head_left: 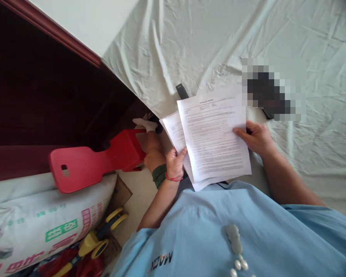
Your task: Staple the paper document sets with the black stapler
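Printed paper sheets [216, 134] are held up over my lap, with small dense text and a heading near the top. My right hand [257, 137] pinches their right edge, thumb on the front and fingers behind. At the lower left, my left hand [175, 163] grips more printed sheets [173, 129], which fan out partly beneath the front page. A red cord circles that wrist. Behind the top left corner of the pages, a dark narrow object [181, 91] lies on the pale sheet; its lower part is hidden.
A pale wrinkled bed sheet [320, 154] spreads ahead and to the right, bearing a dark pixelated object [268, 92]. Left stand a red plastic chair [77, 167], a large white printed sack [31, 223] and a yellow wheeled item [89, 244]. Dark furniture [46, 84] fills the upper left.
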Tool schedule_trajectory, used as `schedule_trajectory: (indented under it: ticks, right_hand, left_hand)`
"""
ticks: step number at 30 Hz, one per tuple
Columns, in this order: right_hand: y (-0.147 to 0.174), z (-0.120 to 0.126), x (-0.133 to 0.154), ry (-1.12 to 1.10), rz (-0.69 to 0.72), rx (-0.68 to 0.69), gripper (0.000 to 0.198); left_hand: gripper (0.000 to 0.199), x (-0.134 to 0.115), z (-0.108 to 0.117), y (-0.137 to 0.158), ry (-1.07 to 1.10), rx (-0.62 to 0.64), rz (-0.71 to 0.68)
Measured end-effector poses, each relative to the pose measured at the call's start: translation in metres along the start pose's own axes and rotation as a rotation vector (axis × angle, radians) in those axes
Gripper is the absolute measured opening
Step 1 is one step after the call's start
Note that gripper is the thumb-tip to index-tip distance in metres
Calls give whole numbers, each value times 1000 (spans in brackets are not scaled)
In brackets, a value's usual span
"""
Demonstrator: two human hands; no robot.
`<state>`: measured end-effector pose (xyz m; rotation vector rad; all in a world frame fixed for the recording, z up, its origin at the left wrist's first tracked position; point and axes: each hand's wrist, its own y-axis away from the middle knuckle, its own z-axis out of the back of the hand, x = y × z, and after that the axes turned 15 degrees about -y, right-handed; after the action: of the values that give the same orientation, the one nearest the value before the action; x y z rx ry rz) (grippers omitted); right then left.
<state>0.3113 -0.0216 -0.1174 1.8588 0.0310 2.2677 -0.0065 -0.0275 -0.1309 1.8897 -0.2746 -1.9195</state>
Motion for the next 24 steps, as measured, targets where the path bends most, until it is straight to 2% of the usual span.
schedule_trajectory:
  ticks: [8, 14, 18, 21, 24]
  right_hand:
    - [-1, 0, 4, -46, 18, -114, 33]
    - [0, -2, 2, -113, 32, 19, 40]
    - [-1, -2, -1, -81, 35, 24, 41]
    - [-3, 0, -3, -38, 25, -17, 36]
    - [-4, 0, -3, -49, 10, -1, 33]
  left_hand:
    - [59, 8, 4, -2, -18, 8, -18]
    - [57, 5, 5, -2, -209, 16, -138]
    - [49, 1, 6, 1, -356, 15, -218]
    - [56, 0, 2, 4, -245, 25, -196]
    - [52, -1, -1, 6, -45, 88, -88]
